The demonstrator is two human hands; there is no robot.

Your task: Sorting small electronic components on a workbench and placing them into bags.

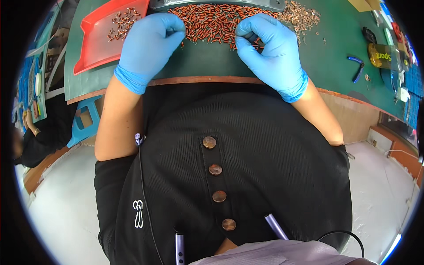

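Two gloved hands, left hand (pixel 150 44) and right hand (pixel 269 48), pinch small orange parts (pixel 207 24) near the table edge (pixel 198 81).

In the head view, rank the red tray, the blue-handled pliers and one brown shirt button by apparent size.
1. red tray
2. blue-handled pliers
3. brown shirt button, though it sits nearer the camera, so its rank against the pliers is unsure.

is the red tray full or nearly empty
Nearly empty. The red tray holds only a small cluster of small orange parts near its far end; the rest of its floor is bare. The big pile lies on the green mat.
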